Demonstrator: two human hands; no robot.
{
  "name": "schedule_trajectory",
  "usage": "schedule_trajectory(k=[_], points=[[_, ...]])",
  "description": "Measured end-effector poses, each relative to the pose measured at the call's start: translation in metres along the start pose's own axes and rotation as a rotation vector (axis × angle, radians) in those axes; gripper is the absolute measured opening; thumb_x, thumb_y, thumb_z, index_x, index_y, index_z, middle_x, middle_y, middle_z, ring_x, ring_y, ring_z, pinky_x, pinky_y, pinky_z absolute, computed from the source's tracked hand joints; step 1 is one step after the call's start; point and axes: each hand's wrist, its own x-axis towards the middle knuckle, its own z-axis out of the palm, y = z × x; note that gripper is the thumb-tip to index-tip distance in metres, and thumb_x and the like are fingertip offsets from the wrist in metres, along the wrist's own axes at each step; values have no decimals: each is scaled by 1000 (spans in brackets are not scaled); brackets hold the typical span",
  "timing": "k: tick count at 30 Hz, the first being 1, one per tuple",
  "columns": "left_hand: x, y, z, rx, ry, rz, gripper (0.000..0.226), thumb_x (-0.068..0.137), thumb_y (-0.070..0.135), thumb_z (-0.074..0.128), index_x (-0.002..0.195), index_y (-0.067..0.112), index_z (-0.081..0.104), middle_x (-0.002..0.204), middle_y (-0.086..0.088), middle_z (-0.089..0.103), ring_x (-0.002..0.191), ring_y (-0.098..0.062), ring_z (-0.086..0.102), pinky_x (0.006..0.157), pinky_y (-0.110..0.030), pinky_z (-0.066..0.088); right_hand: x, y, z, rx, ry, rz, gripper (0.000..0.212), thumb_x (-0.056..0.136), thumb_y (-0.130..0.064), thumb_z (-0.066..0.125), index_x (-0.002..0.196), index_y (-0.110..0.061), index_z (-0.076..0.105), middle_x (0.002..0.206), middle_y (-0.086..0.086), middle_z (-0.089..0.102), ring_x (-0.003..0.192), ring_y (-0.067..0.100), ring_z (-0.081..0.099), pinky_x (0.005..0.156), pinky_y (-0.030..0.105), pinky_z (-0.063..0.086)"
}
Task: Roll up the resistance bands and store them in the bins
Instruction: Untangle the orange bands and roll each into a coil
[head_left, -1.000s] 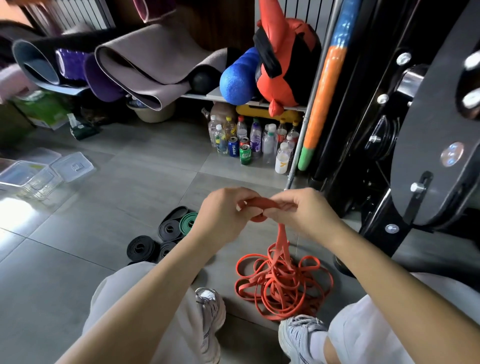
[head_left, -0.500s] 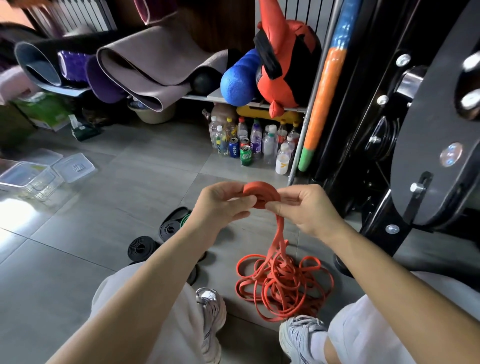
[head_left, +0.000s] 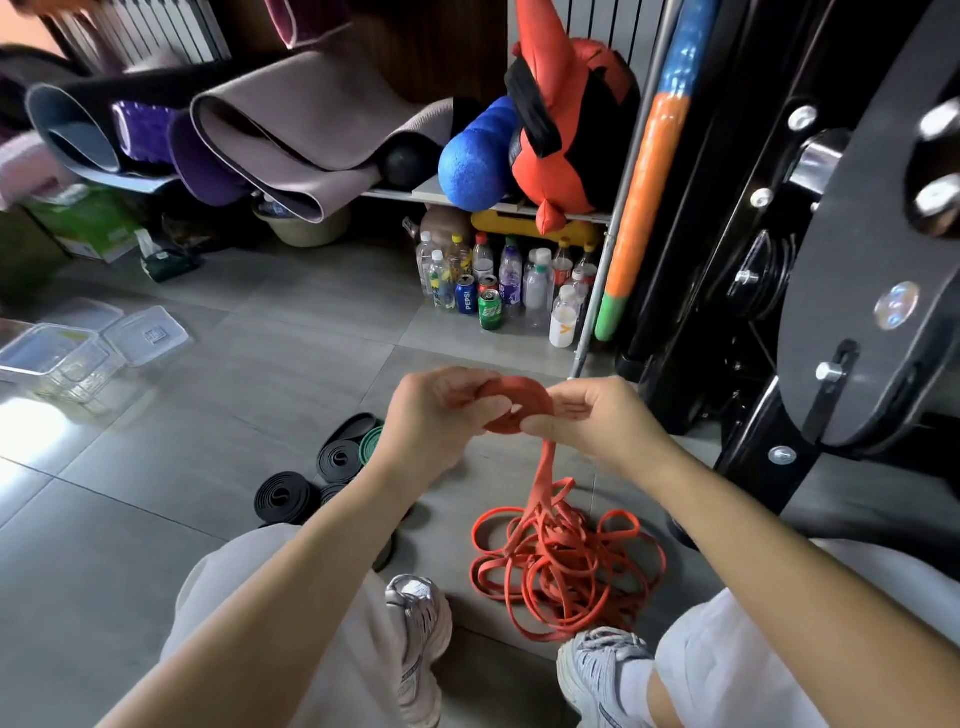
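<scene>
Left hand (head_left: 441, 415) and right hand (head_left: 597, 421) both pinch a small coil of red band (head_left: 522, 395) above the floor (head_left: 156, 519). Its tail drops to a loose tangle (head_left: 566, 566) between the shoes (head_left: 415, 613). Material judged soft, light and springy (likely to unwind if released). Grip the coil's flat faces, thumb over the outer turn. Rolled black bands (head_left: 283, 496) lie leftward; clear bins (head_left: 57, 358) sit at the floor's left edge.

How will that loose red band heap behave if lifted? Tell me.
Probably floppy: its strand hangs limp from the coil held by left hand and right hand. Likely to tangle: loops in the heap cross each other. Probably light, being thin flat strap.
</scene>
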Motion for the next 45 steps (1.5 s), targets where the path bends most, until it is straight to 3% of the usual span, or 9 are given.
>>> schedule_trajectory(k=[5,10,14,17,21,27,29,35,45], points=[[-2,7,-2,-297,-53,-154,21,81,-4,66,83,17,68,78,-1,70,66,-11,68,67,-23,58,1,-2,7,216,73,16,25,75,4,71,89,-16,70,69,-16,71,70,-1,67,68,14,53],[-3,-6,2,492,-186,185,39,78,16,73,115,21,63,107,4,63,94,-15,61,83,-27,48,1,9,9,-270,34,-2,13,75,-12,76,80,-24,75,61,-16,67,60,-3,62,64,22,53],[-5,-9,4,632,-193,294,23,82,14,65,104,20,68,97,3,70,92,-19,62,81,-29,46,0,11,12,-260,4,17,8,75,-16,76,80,-22,76,70,-2,72,68,14,69,68,34,57],[-2,-7,1,375,-91,190,19,80,7,68,95,19,71,83,8,69,83,-11,65,77,-17,47,3,8,5,-45,-22,45,19,73,-6,77,82,-23,73,74,-8,73,69,2,67,74,27,56],[1,0,2,-211,7,-40,20,80,-8,65,94,6,68,72,3,69,66,-15,66,70,-28,58,3,6,7,136,-12,35,25,72,0,74,88,-19,70,74,-15,72,74,-2,65,76,19,53],[-1,5,-3,-718,-58,-189,15,84,-1,58,94,8,64,81,-6,72,78,-17,69,73,-28,58,3,-2,8,266,124,-9,33,77,8,66,107,-5,64,61,-18,68,64,-7,63,65,7,47],[2,4,-3,-611,-81,-189,15,85,-3,59,92,11,62,87,-9,70,81,-19,68,78,-31,58,2,-2,6,183,118,-13,25,78,4,68,96,-14,68,60,-18,68,63,-6,63,64,9,48],[0,-12,1,516,-133,313,39,78,22,74,115,19,61,109,-1,65,98,-20,60,83,-32,48,3,17,4,-273,64,3,14,75,-15,76,70,-26,71,67,-4,70,62,9,64,68,37,55],[2,-12,0,822,-348,224,22,84,28,63,105,23,67,95,1,69,90,-23,60,73,-31,46,-5,22,11,-366,-72,67,13,74,-21,77,86,-24,76,75,-9,72,72,5,67,75,32,56]])
